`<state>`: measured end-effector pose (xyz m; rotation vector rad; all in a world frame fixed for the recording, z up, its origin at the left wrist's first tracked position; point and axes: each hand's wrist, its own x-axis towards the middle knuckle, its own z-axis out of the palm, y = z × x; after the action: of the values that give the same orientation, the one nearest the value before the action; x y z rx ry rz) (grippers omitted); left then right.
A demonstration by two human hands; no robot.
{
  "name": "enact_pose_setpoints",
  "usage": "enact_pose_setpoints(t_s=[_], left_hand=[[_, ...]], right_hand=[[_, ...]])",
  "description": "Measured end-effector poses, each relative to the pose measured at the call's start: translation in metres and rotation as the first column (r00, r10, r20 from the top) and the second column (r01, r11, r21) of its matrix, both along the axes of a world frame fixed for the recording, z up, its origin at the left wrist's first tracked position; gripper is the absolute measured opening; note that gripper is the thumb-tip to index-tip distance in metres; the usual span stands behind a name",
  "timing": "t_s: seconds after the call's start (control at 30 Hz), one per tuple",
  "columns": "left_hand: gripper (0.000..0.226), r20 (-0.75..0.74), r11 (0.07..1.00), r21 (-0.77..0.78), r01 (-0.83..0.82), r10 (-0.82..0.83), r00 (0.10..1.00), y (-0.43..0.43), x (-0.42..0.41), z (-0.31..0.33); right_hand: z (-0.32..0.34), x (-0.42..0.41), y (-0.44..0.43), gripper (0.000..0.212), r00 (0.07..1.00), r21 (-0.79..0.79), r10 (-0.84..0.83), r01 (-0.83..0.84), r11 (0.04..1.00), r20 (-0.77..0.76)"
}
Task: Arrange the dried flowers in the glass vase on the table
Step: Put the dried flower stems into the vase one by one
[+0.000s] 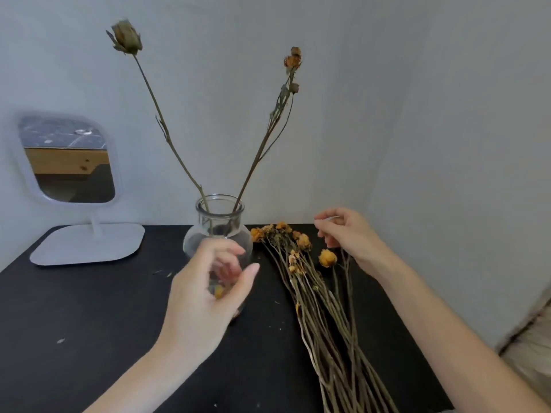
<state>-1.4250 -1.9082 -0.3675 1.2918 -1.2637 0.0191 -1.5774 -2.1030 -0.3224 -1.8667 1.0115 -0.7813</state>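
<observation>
**A:** Where were the dried flowers at that moment?

**B:** Most lay in a loose bundle (pixel 322 308) on the black counter (pixel 89 323), just right of the glass vase (pixel 219 222). Two stems already stood in the vase. A rose bud (pixel 126 37) leaned left and a small-headed sprig (pixel 293 62) leaned right, spreading into a V above the neck.

**A:** Which way did the bundle point?

**B:** Its orange heads lay at the far end, near the wall (pixel 417 114) and beside the vase's shoulder. The long stems ran back toward the person, drifting a little right. So the long axis went near to far, with the cut ends nearest.

**A:** And the hands?

**B:** The left hand (pixel 205 290) was cupped at the near side of the vase with its fingers curved. It was blurred, so I couldn't tell whether it gripped the glass. The right hand (pixel 351 236) hovered over the heads with its fingers curled and its thumb and forefinger tips drawn close. Whether they pinched anything, I couldn't tell.

**A:** How would those stems handle?

**B:** Light, stiff and brittle, I'd judge. The crumbs (pixel 61 341) on the counter suggested the heads shed easily. I'd take one by the bare stem below the head, never by the bloom. The vase looked light and slippery, so it was worth steadying at its belly.
</observation>
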Motion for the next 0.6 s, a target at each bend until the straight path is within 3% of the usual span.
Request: enact_pose_setpoints(t_s=[0.07,0.13,0.27,0.4,0.47,0.6], left_hand=[[0.01,0.093,0.981,0.134,0.14,-0.153,0.984,-0.014,-0.025,-0.008],[0.008,0.189,0.948,0.299,0.111,-0.173,0.967,-0.039,-0.044,-0.02],[0.015,0.129,0.806,0.59,-0.059,-0.022,0.991,-0.089,-0.055,-0.041],[0.032,0.203,0.615,0.762,-0.203,0.071,0.977,-0.11,-0.053,-0.059],[0.034,0.159,0.572,0.803,-0.169,0.067,0.985,-0.114,-0.051,-0.066],[0.036,-0.063,0.588,0.809,0.024,0.045,0.997,-0.116,-0.046,-0.072]], right_hand=[[-0.016,-0.021,-0.011,0.013,0.993,0.023,-0.085,0.087,0.996,-0.076],[-0.033,-0.042,-0.02,0.013,0.978,0.046,-0.14,0.149,0.988,-0.153],[-0.059,-0.071,-0.021,0.007,0.925,0.06,-0.152,0.183,0.981,-0.348],[-0.073,-0.078,-0.02,0.003,0.874,0.067,-0.093,0.141,0.988,-0.477],[-0.076,-0.076,-0.021,0.011,0.853,0.075,-0.07,0.126,0.989,-0.518],[-0.08,-0.07,-0.022,0.026,0.81,0.119,-0.049,0.145,0.982,-0.585]])
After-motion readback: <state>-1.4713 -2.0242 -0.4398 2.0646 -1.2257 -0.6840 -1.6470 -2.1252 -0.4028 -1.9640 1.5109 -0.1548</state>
